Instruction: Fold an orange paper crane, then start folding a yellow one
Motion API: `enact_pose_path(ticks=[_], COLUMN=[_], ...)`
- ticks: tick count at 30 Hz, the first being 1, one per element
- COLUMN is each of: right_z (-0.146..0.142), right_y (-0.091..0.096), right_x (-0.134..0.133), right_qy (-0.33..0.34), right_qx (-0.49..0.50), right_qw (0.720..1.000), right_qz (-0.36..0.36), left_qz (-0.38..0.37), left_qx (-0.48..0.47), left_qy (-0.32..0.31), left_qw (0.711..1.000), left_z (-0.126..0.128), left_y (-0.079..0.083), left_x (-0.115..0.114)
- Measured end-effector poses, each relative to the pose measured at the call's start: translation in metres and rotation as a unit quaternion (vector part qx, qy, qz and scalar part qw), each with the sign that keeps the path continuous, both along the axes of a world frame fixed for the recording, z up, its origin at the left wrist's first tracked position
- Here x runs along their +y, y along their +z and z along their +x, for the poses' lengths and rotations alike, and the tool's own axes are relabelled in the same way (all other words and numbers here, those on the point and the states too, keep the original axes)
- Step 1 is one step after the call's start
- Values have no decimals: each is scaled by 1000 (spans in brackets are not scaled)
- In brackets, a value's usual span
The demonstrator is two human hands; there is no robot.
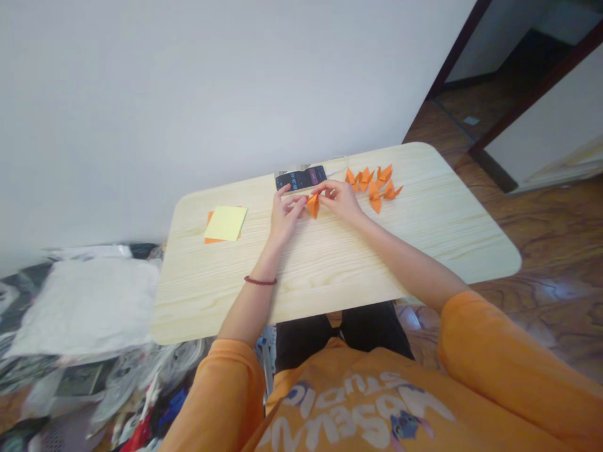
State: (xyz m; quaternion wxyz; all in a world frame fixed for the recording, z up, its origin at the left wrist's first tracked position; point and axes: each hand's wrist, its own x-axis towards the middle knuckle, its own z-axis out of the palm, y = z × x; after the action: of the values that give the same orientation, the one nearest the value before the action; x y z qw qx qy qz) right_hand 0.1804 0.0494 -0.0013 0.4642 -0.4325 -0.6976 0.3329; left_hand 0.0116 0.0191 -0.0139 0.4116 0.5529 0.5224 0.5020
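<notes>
My left hand (pixel 286 216) and my right hand (pixel 342 201) meet over the light wooden table (pixel 405 242), their fingertips pinching a small orange folded paper piece (pixel 313 204) from either side. Just beyond my fingers lies a black smartphone (pixel 300 178) with a lit screen. To the right of my right hand is a loose group of several orange origami figures (pixel 374 185). Left of my hands, a pale yellow paper pad (pixel 226 223) rests on orange paper sheets (pixel 208 221). A dark red beaded bracelet (pixel 260 280) circles my left wrist.
A white wall (pixel 188 107) runs along the table's far edge. A white cord lies behind the phone. Below left, a white cloth (pixel 85 307) and jumbled plastic bags lie beside the table. A brown floor (pixel 556 251) and dark door frame are at right.
</notes>
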Motion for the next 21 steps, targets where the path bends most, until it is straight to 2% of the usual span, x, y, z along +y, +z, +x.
enact_pose_path(ticks=[8,15,21], right_z=[-2,-1,1], right_y=[-2,6,3], right_x=[-1,-4,2], right_qy=[34,49,31], right_qx=[27,101,106], right_qw=[999,992,991], right_qz=[-13,-61,-73], left_qz=[-65,-139,-204], left_qx=[-89,-215,-198], left_qy=[-55,-77,-77], left_qw=[992,964,956], left_z=[7,8,11], left_y=[6,8,17], left_x=[-4,-6,-10])
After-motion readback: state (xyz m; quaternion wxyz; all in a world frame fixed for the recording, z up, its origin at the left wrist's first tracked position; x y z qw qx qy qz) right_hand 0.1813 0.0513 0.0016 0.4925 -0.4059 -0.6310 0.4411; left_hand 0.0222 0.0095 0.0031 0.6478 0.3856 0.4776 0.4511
